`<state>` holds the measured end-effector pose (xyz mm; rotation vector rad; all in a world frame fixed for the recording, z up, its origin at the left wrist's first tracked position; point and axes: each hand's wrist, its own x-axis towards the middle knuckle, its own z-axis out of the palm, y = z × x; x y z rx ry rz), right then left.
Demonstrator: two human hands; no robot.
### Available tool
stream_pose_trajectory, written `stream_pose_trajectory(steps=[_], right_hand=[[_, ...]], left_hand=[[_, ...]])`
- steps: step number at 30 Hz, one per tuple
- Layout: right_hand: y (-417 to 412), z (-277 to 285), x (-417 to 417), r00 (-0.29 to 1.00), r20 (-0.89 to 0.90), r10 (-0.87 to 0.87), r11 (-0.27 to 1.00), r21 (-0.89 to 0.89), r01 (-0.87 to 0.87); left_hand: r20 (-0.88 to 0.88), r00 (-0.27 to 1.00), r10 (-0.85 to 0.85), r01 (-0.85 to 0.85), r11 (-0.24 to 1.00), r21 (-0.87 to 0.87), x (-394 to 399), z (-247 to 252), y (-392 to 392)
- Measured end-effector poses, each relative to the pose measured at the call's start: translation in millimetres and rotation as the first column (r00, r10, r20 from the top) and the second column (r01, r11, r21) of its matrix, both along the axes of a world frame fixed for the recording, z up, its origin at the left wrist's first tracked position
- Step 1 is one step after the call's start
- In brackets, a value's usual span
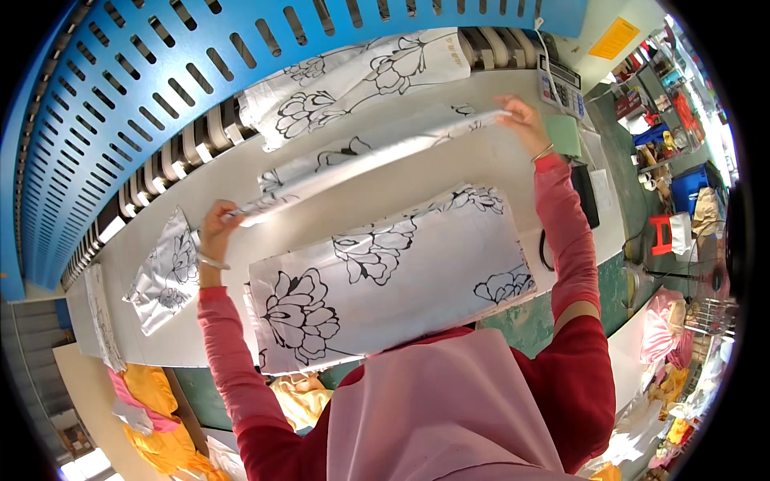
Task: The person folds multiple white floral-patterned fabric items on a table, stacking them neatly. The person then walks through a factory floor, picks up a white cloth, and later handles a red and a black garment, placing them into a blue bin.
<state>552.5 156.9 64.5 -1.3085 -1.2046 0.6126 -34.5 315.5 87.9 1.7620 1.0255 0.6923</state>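
A white cloth piece (367, 165) with black flower outlines is stretched between my two hands above the table. My left hand (220, 228) pinches its left end, and my right hand (518, 123) grips its right end. Nearest to me lies a folded stack of the same flower-print cloth (409, 294), overhanging the table's front edge. Behind the stretched piece, another length of printed cloth (361, 78) rests against the belts of the machine. A smaller crumpled piece (171, 273) lies to the left of my left hand.
A blue slotted machine cover (198, 48) arches over a row of belts (198, 135) behind the pale table (385, 201). At the right stand a calculator (562, 87) and a green pad (562, 135). Yellow cloth (153, 421) hangs at lower left; a red stool (660, 234) stands right.
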Motion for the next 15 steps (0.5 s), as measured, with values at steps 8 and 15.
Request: stream_pose_trajectory(steps=[8,15], right_hand=[[-137,104,-57,0.923,0.382,-0.041,0.99,0.141,-0.014],[-257,43,-130,0.975,0.218,0.051,0.915,-0.401,0.042]], left_hand=[[0.177,0.984,-0.017,-0.071,0.875,0.478,-24,98,-124],[-0.518,0.81,0.275,-0.261,0.96,0.102,-81,20,-265]])
